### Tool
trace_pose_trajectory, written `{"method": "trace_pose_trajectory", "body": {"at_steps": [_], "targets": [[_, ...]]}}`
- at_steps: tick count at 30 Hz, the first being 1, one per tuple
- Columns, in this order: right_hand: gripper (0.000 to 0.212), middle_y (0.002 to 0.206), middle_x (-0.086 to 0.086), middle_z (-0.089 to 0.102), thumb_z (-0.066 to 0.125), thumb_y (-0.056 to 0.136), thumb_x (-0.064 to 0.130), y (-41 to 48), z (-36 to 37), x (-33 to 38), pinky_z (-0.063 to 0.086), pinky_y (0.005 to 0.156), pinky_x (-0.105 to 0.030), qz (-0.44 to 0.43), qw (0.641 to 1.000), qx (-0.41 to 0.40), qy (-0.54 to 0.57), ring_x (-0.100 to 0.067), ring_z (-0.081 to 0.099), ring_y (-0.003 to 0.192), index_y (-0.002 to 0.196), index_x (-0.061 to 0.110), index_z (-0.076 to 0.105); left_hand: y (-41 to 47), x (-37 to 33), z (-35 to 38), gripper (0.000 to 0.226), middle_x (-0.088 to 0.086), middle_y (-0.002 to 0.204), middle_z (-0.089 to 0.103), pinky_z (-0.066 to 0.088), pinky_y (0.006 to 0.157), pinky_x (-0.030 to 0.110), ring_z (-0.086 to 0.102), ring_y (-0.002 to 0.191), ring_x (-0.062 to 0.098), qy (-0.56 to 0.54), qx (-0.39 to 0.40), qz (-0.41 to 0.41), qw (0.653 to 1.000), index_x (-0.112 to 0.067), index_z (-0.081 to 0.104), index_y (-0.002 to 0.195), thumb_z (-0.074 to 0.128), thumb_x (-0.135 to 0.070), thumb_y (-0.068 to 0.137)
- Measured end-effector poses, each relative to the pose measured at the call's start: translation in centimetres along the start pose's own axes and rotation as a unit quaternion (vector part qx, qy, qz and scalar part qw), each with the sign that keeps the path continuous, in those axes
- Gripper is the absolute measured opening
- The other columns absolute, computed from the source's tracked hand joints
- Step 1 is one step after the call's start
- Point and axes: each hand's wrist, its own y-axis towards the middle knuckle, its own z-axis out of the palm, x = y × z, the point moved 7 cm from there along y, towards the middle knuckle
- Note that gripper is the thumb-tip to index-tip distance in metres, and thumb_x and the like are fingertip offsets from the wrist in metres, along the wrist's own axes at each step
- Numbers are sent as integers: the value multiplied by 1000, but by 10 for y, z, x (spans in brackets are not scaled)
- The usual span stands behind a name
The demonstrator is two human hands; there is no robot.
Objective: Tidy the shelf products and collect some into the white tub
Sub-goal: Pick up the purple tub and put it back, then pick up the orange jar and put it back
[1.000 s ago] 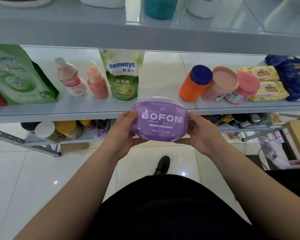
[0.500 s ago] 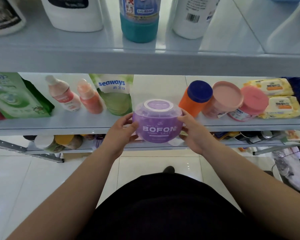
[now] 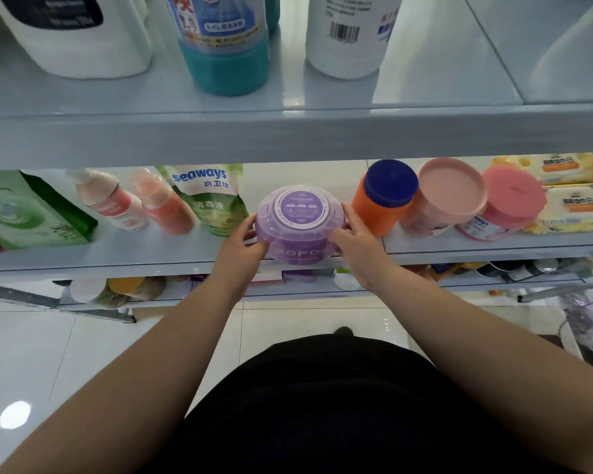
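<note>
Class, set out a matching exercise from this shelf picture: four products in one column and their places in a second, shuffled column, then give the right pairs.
Products
1. purple container
2. orange jar
3. teal bottle
4. yellow wipes packs

Places
A. standing on the upper shelf
B. at the far right of the middle shelf
C. held between the left hand and the right hand
D. just left of the pale pink tub

Pairs: 1-C, 2-D, 3-A, 4-B
</note>
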Motion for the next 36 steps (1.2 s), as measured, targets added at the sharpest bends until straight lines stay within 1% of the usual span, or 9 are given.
{"method": "trace_pose_trajectory", "body": {"at_steps": [6, 10, 12, 14, 16, 18, 21, 25, 36], "targets": [[53, 133, 12, 59, 63, 100, 18, 5, -3, -3, 56, 100, -31, -24, 999, -29, -39, -16, 58, 125, 146, 37, 44, -2, -8, 4, 59, -11, 138, 50, 47, 87, 22, 55, 119, 10, 75, 40, 24, 996, -26, 37, 153, 61, -20, 100], [53, 141, 15, 56, 64, 100, 32, -4, 6, -5, 50, 109, -40, -36, 996, -62, -49, -14, 53, 134, 147, 43, 41, -18, -20, 6, 64, 3, 148, 39, 46, 110, 37, 48, 131, 19, 215, 7, 145, 966, -20, 36, 154, 60, -13, 95], [54, 142, 16, 55, 64, 100, 38, -9, 9, -4, 49, 111, -42, -41, 993, -84, -66, -11, 52, 133, 148, 41, 41, -33, -32, 21, 67, 7, 152, 32, 39, 113, 34, 39, 138, 24, 317, 26, 248, 915, -17, 34, 155, 61, -10, 93], [49, 130, 22, 57, 60, 103, 27, -18, 12, 0, 49, 108, -28, -47, 990, -102, -87, 1, 54, 122, 148, 34, 43, -40, -37, 40, 71, 11, 161, 24, 26, 123, 42, 22, 151, 32, 440, 68, 323, 835, -16, 29, 158, 59, -12, 94], [47, 117, 29, 52, 55, 105, 17, -29, 10, 0, 43, 91, -4, -52, 982, -117, -142, 11, 52, 105, 149, 25, 42, -38, -31, 56, 76, 12, 169, 6, 10, 127, 50, 1, 155, 37, 559, 102, 328, 755, -18, 15, 162, 54, -20, 96], [52, 130, 17, 53, 55, 103, 14, -42, 7, 1, 37, 95, -7, -53, 967, -129, -212, 0, 52, 116, 152, 18, 40, -32, -23, 63, 80, 7, 170, -10, 2, 126, 53, -10, 155, 38, 618, 122, 294, 719, -22, 1, 162, 50, -26, 99], [60, 151, -5, 46, 62, 97, 16, -60, -1, 3, 34, 113, -27, -66, 942, -146, -296, -20, 42, 138, 153, 13, 39, -28, -19, 68, 81, 5, 169, -16, 0, 125, 52, -15, 154, 39, 639, 127, 281, 705, -23, -4, 162, 47, -28, 100], [58, 145, -8, 49, 66, 95, 16, -76, -22, 10, 27, 104, -17, -102, 908, -172, -368, -20, 43, 134, 147, 10, 44, -24, -21, 72, 83, 6, 169, -15, -1, 125, 49, -17, 154, 39, 640, 121, 270, 709, -23, -3, 162, 49, -27, 97], [69, 154, -10, 35, 66, 88, 32, -33, -76, 58, 33, 119, -50, -154, 840, -149, -499, -33, 32, 144, 150, 19, 38, -9, -34, 87, 85, 6, 168, -17, -5, 123, 49, -22, 152, 38, 644, 90, 211, 730, -21, -8, 162, 45, -21, 96]]}}
